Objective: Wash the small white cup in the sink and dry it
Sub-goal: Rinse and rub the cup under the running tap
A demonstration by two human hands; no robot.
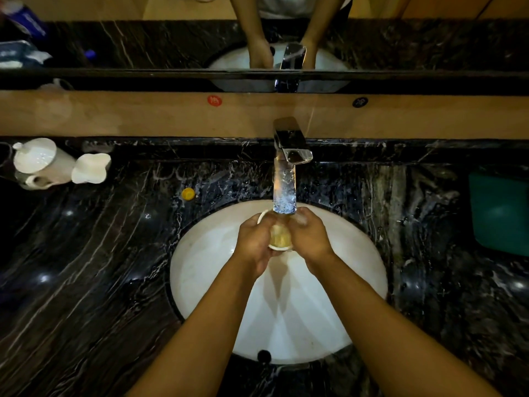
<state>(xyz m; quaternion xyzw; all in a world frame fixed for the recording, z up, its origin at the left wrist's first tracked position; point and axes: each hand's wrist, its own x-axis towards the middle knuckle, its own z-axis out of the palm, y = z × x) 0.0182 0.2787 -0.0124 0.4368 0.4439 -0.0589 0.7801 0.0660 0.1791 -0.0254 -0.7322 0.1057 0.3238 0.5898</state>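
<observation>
- Over the white oval sink [206, 270], both hands meet directly under the chrome tap [286, 167]; the small white cup [280, 239] sits between them, above the basin, its rim toward the camera.
- Left hand [254, 242] — fingers curled round the cup's left side, gripping it.
- Right hand [310, 237] — fingers curled against the cup's right side; whether they reach inside it I cannot tell.
- Cup interior looks yellowish in this light; most of its wall is hidden by the hands.
- Black marble counter [114, 267] surrounds the basin and looks wet near the tap.
- Far left on the counter: white teapot [40, 164], white jug [90, 169] just beside it.
- Small yellow cap [188, 194] lies left of the tap.
- Green container [501, 210] at the right edge.
</observation>
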